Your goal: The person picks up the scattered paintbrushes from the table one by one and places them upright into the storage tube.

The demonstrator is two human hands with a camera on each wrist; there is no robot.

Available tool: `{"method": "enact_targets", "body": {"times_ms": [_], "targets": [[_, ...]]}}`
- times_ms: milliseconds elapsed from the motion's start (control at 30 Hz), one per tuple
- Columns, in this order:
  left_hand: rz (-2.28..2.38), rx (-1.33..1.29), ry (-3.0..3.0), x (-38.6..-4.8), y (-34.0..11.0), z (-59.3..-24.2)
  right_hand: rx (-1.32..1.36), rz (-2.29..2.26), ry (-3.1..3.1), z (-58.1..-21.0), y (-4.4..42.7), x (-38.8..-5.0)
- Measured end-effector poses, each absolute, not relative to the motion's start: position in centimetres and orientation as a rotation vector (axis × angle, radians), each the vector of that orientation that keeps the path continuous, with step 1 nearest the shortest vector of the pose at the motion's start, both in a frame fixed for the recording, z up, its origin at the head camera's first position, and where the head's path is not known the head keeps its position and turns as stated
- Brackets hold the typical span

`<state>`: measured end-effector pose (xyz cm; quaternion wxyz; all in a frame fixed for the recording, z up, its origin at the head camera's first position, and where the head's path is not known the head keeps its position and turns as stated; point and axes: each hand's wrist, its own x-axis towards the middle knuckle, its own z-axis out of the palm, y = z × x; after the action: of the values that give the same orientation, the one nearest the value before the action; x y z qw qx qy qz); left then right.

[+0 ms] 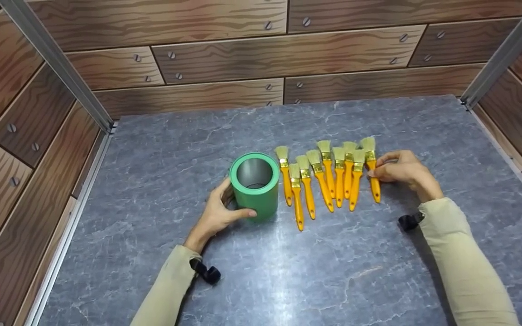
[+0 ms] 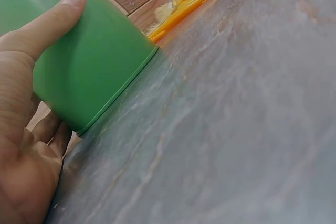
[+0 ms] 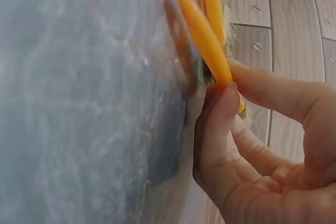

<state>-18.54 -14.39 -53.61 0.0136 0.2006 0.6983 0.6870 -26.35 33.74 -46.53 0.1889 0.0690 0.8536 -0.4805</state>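
Observation:
A green cylindrical can [image 1: 261, 203] stands upright on the table, open at the top, its inside showing no contents. My left hand [image 1: 218, 213] grips its left side, thumb across the front and fingers behind; the left wrist view shows the thumb flat on the green wall [image 2: 105, 61]. To the right, several paintbrushes [image 1: 319, 174] with orange handles lie in a loose row, bristles away from me. My right hand [image 1: 406, 172] pinches the rightmost paintbrush [image 1: 374, 188] near its metal band. In the right wrist view that brush's handle [image 3: 202, 35] sits between thumb and fingers, its end tilted slightly off the table.
The grey marbled table [image 1: 324, 276] reaches to wood-patterned walls [image 1: 279, 54] at the back and both sides. Metal posts [image 1: 61, 68] rise at the back corners. Small black cameras [image 1: 209, 274] are strapped at both wrists.

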Motion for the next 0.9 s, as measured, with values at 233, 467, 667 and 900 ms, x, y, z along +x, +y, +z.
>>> {"method": "enact_targets", "body": {"times_ms": [233,467,667,900], "targets": [[2.126,0.604,2.19,-18.5,-14.5,-53.7,0.165,-1.467,2.373,-46.0,33.7,-26.0],[2.099,0.58,2.201,-18.4,-14.6,-53.6,0.093,-1.513,2.419,-44.3,32.9,-25.4],[2.109,0.61,2.192,-18.5,-14.6,-53.8,0.018,-1.633,2.381,-42.7,31.6,-24.9],[2.136,0.591,2.173,-18.5,-14.6,-53.7,-0.132,-1.7,2.409,-40.5,29.0,-24.0]]}}
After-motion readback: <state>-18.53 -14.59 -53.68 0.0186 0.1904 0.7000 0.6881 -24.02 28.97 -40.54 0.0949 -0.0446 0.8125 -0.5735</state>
